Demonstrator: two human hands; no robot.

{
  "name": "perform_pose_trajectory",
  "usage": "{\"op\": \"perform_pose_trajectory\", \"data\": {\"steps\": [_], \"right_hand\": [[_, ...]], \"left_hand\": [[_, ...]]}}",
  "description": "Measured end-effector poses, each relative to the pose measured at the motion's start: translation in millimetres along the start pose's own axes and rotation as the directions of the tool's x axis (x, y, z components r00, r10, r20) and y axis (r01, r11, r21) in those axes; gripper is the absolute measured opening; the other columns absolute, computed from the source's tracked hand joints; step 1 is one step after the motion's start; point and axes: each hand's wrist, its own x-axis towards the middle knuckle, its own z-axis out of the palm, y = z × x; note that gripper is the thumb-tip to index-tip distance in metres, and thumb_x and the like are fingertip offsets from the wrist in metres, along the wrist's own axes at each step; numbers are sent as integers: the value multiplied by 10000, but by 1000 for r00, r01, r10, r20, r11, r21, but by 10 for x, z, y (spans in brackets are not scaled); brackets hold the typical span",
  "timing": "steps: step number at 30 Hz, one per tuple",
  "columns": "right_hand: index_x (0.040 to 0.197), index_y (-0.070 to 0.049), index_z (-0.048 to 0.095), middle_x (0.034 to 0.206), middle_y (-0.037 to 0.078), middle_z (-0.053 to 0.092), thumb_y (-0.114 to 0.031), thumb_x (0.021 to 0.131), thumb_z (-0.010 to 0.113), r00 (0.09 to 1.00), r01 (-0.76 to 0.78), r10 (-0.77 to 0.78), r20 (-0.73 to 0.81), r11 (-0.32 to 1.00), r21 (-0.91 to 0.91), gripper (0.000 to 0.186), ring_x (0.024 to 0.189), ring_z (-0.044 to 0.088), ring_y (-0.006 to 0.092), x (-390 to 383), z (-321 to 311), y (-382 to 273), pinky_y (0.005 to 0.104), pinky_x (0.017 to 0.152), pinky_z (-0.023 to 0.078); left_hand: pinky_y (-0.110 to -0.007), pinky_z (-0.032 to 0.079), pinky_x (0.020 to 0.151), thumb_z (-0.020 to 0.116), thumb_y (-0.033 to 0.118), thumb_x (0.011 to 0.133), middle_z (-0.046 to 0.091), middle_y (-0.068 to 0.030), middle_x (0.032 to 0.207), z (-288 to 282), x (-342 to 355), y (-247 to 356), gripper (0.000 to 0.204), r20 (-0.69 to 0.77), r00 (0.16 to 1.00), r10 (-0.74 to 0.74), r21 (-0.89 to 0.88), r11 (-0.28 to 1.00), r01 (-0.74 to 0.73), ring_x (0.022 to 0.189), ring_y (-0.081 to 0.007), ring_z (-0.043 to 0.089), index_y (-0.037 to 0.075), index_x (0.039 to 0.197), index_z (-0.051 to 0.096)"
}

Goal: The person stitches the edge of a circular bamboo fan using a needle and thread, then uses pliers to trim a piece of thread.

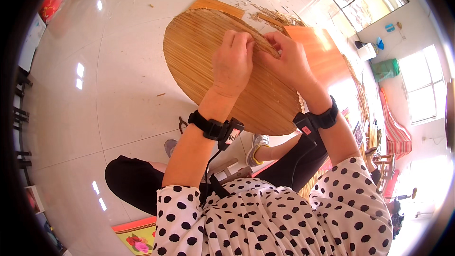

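A large round mat of thin tan stalks laid side by side point(194, 50) is held tilted in front of me, above the floor. My left hand point(232, 61) is closed, its bent fingers pinching at the mat's far right rim. Just to its right, my right hand point(288, 61) is closed on the same rim, with the thumb on the face and the fingers over the edge. The fingertips of both hands nearly meet; whether a small thing such as a thread or needle is between them cannot be seen. Pale stitching shows along the lower right rim.
Beyond the mat lie an orange board point(317, 52), a wooden board point(215, 5) and scattered stalks point(279, 16) on the tiled floor point(128, 47). Black tongs or pliers point(182, 124) lie left of my feet. A patterned floral sheet point(137, 237) is at lower left.
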Motion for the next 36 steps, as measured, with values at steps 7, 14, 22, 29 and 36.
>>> {"op": "perform_pose_trajectory", "data": {"steps": [7, 14, 22, 29, 36], "right_hand": [[1038, -12, 619, 875, 178, 676, -178, 756, 705, 1000, 17, -17, -21, 999, 36, 338, 784, 663, 289, -41, 4, 54, 347, 710, 520], [1026, -8, 624, 874, 181, 676, -180, 754, 706, 999, 2, -1, -53, 1000, 26, 332, 787, 663, 287, -55, -14, 20, 341, 714, 521], [1005, -8, 624, 886, 172, 675, -182, 748, 717, 999, 0, 1, -35, 999, 35, 324, 807, 665, 286, -52, 1, 24, 342, 718, 522], [995, -8, 624, 892, 175, 672, -174, 745, 713, 999, 7, -4, -42, 998, 66, 314, 811, 663, 291, -51, -5, 45, 345, 718, 519], [992, 0, 622, 878, 181, 669, -154, 743, 701, 999, 21, -19, -42, 998, 58, 303, 802, 663, 293, -64, -6, 9, 345, 723, 521]], "left_hand": [[-332, 463, 560, 683, 13, 784, 598, -110, 806, -186, -85, 64, 199, 7, 975, -223, -237, 947, 218, 629, -249, 572, 29, 973, 623], [-347, 451, 542, 672, 33, 794, 617, -126, 713, -347, -279, 225, 55, 119, 969, -218, -214, 947, 239, 626, -277, 599, 39, 835, 637], [-283, 375, 470, 659, 92, 835, 525, -93, 539, -365, -309, 263, 77, 242, 903, -354, -50, 925, 376, 450, -144, 468, 20, 857, 651], [-285, 369, 461, 652, 71, 823, 518, -82, 522, -355, -295, 340, 135, 248, 886, -391, -97, 900, 424, 437, -138, 444, 30, 947, 685], [-276, 405, 490, 649, 61, 818, 580, -113, 574, -383, -286, 358, 201, 286, 885, -368, -59, 915, 400, 467, -140, 491, 32, 1013, 690]]}}
